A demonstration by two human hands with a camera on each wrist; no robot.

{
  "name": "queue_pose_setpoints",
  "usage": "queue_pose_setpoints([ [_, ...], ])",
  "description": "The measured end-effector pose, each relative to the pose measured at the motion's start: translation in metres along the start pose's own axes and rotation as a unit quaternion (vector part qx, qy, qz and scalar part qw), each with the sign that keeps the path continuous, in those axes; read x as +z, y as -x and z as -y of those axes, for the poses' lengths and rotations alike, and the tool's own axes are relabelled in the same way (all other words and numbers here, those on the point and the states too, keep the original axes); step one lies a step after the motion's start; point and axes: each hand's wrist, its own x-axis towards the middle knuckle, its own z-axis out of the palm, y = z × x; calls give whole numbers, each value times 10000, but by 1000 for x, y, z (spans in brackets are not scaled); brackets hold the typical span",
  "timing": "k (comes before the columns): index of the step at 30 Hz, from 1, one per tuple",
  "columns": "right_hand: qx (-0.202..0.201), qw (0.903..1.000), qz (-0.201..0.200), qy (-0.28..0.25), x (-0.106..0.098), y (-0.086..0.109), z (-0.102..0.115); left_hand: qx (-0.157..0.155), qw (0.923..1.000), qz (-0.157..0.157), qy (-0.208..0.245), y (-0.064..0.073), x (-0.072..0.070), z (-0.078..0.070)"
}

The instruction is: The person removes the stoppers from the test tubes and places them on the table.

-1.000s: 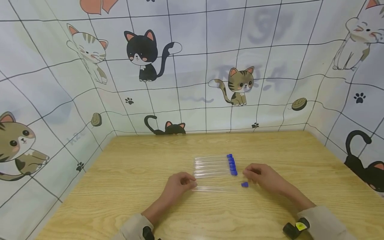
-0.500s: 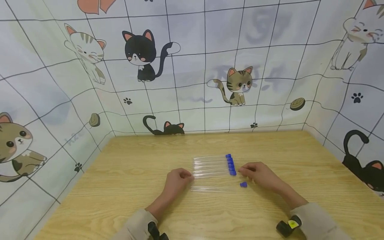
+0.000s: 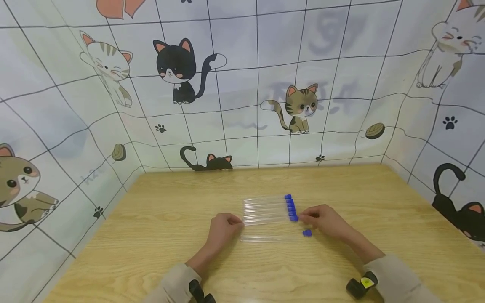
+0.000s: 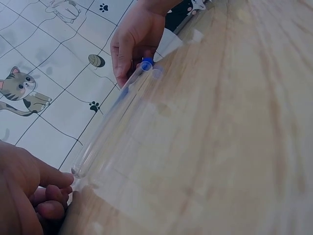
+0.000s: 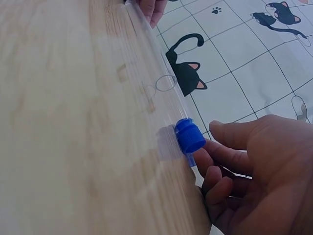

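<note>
Several clear test tubes (image 3: 265, 211) with blue caps (image 3: 291, 208) lie side by side on the table, caps to the right. Nearer to me lies a clear uncapped tube (image 3: 261, 239), and just off its mouth sits a loose blue cap (image 3: 307, 232). My left hand (image 3: 223, 231) has its thumb and forefinger right at the rounded end of the nearest capped tube. At the other end, the fingertips of my right hand (image 3: 323, 219) are beside that tube's cap. In the right wrist view the loose cap (image 5: 190, 137) stands before my loosely bent fingers.
A wooden table (image 3: 182, 189) carries everything. A cloth printed with cats and grid lines (image 3: 242, 97) hangs along its back and both sides. Each forearm has a light sleeve (image 3: 398, 275) and a black strapped wrist camera (image 3: 358, 286).
My left hand has moved from the uncapped tube's end up to the end of the capped row. My right hand has come left to the nearest cap. The tubes look unmoved.
</note>
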Motion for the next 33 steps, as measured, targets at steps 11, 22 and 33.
queue_pose_setpoints([
  [11, 129, 9996, -221, 85, 5, 4, 0, 3, 10000, -30, 87, 2, 1, 0],
  [22, 120, 9992, -358, -90, 6, 2, -1, 14, 9997, 1, 257, 4, 3, 2],
  [33, -309, 9938, -919, -546, 1, 4, 0, 342, 9766, 36, 2123, 3, 5, 1],
])
